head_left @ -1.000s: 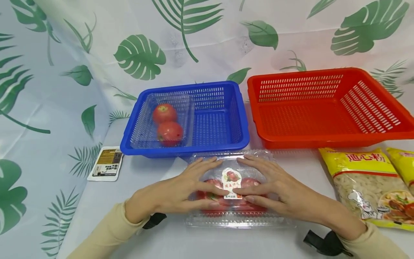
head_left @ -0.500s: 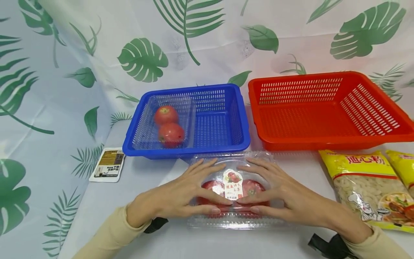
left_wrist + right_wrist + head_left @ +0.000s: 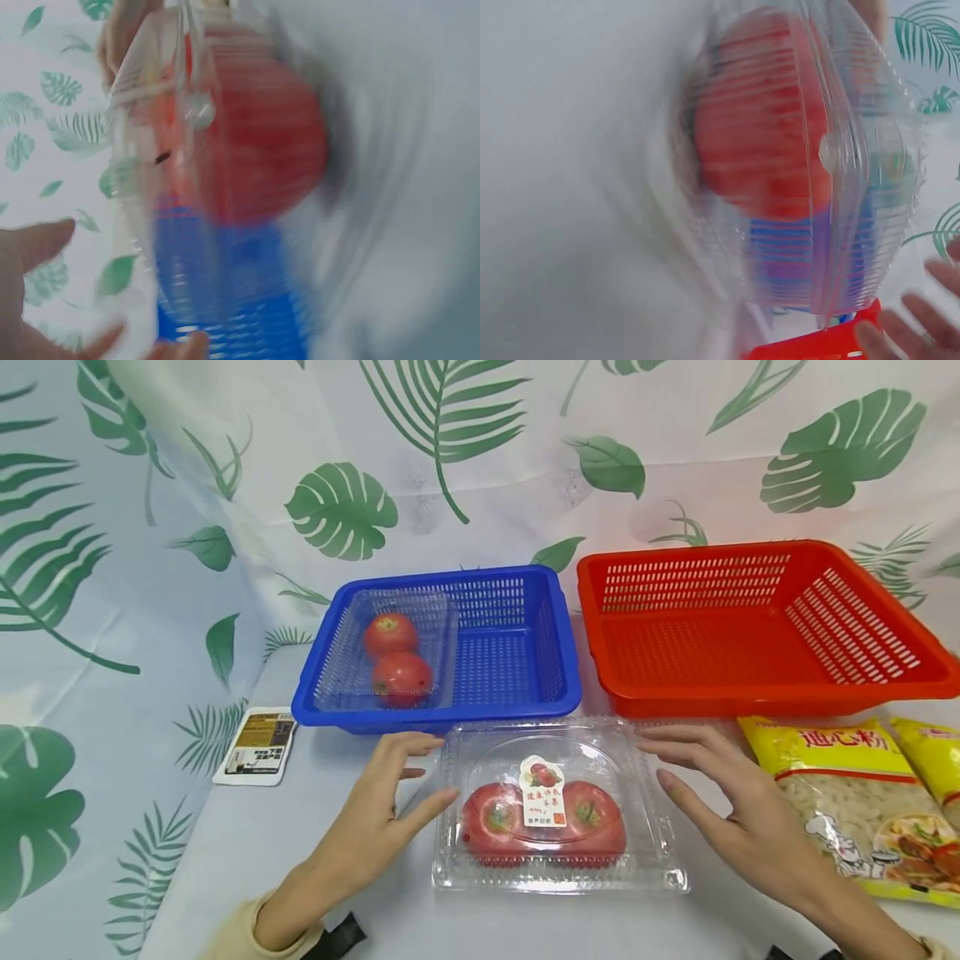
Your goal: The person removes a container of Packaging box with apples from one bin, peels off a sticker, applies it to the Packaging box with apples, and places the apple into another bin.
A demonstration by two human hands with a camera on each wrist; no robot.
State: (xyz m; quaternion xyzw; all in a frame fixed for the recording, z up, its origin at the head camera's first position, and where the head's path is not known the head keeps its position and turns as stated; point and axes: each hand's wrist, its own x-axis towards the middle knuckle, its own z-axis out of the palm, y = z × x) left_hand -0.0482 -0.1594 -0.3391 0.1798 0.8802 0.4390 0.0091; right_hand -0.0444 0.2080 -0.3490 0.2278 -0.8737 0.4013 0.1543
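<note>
In the head view, a clear plastic clamshell box (image 3: 558, 878) lies on the white table with its lid down and two red apples inside, a left apple (image 3: 491, 827) and a right apple (image 3: 600, 827). A white label (image 3: 542, 802) with a fruit picture sits on the lid. My left hand (image 3: 367, 827) is beside the box's left edge, fingers loosely bent and holding nothing. Off the right edge, my right hand (image 3: 738, 818) is likewise spread with nothing in it. Both wrist views catch the box's side, blurred, with a red apple (image 3: 761, 127) behind the ridged plastic.
Behind the box stands a blue basket (image 3: 450, 717) holding a clear container (image 3: 442, 610) with two red fruits. A red basket (image 3: 750, 702) is at the back right. Yellow pasta bags (image 3: 847, 810) lie at right, and a small white labelled pack (image 3: 258, 747) at left.
Both hands were spread over the lid and have now parted, the left to the left and the right to the right. The box stays in place, its lid uncovered.
</note>
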